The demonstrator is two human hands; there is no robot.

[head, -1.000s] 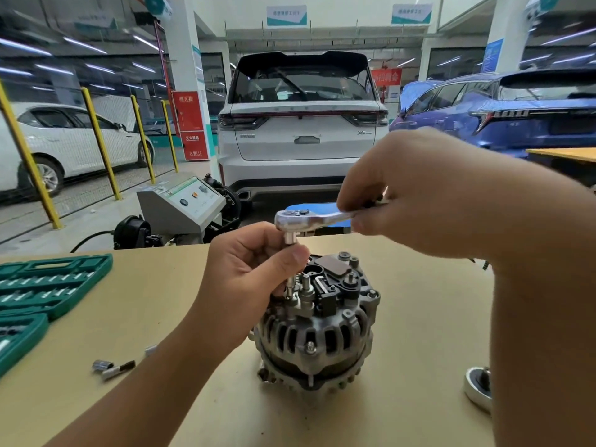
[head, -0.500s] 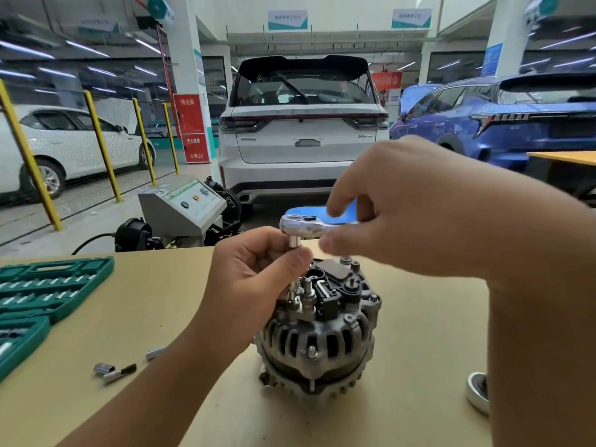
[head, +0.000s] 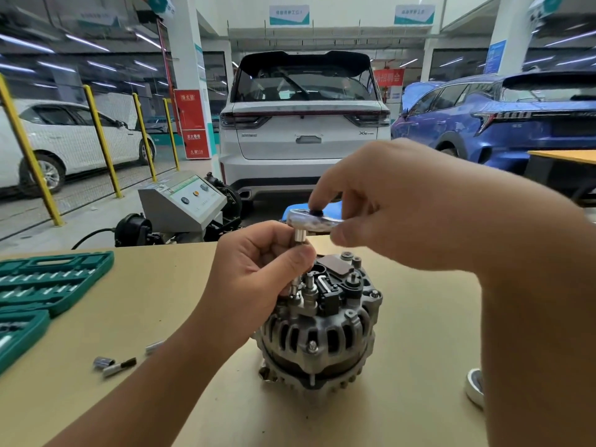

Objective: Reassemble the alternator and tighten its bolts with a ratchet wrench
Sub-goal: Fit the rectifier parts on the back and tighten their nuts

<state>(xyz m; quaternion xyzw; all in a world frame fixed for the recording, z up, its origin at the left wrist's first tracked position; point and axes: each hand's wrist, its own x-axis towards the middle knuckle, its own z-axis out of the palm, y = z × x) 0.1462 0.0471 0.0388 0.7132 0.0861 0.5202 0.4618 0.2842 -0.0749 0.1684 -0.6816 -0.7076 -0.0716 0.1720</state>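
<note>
The alternator (head: 317,330) stands on the tan bench (head: 129,317), near its middle, terminal end up with studs and a black plastic block on top; a ratchet wrench (head: 311,219) sits above its left rear edge, head level, with a socket extension (head: 299,250) running straight down to a fastener on the housing; the left hand (head: 258,269) curls around that extension, thumb and fingers pinching the shaft just below the ratchet head; the right hand (head: 396,201) grips the wrench handle, its forefinger pressing down on the top of the head; to the left on the bench lie a loose socket (head: 104,362) and a small bit (head: 119,366), just beside each other, and farther left an open green socket case (head: 48,282); a roll of tape (head: 475,387) shows at the right edge, partly hidden by the right forearm; beyond the bench stand a grey test unit (head: 182,201), a white SUV (head: 304,130) and a blue car (head: 503,117).
</note>
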